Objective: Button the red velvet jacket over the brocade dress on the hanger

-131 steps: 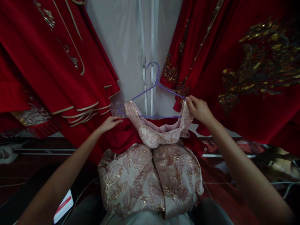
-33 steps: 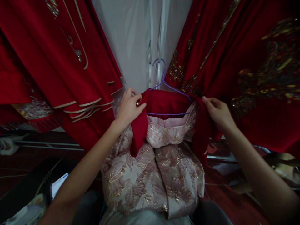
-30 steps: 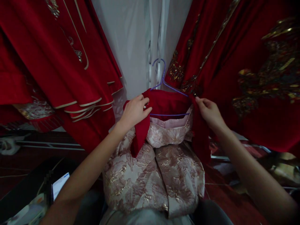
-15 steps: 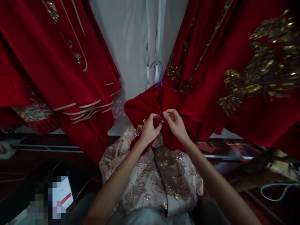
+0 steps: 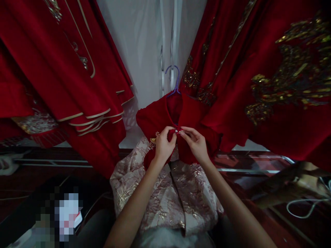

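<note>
A short red jacket [image 5: 152, 115] hangs in front of me on a purple hanger [image 5: 177, 77], its neck opening facing me. My left hand [image 5: 164, 142] is closed, pinching the jacket's front edge below the neck. My right hand [image 5: 196, 140] pinches the opposite front edge, fingertips almost touching the left ones. Between the fingertips shows a small pale, bead-like fastener [image 5: 178, 131], partly hidden. A gold brooch with dangling beads [image 5: 153, 140] sits on the jacket beside my left hand. Below both hands lies a pale, shiny brocade garment [image 5: 155, 193].
Long red garments with pale trim [image 5: 85, 86] hang on the left. On the right hangs red cloth with gold sequin embroidery [image 5: 292, 79]. A metal rail [image 5: 248, 171] runs low behind. At lower left a lit screen [image 5: 79, 218] is partly blurred; a white cable [image 5: 301, 217] loops at right.
My right hand has shifted slightly down, its fingers stretching toward the left fingertips. The jacket's two front edges now meet below the neck, and the neck opening looks rounder.
</note>
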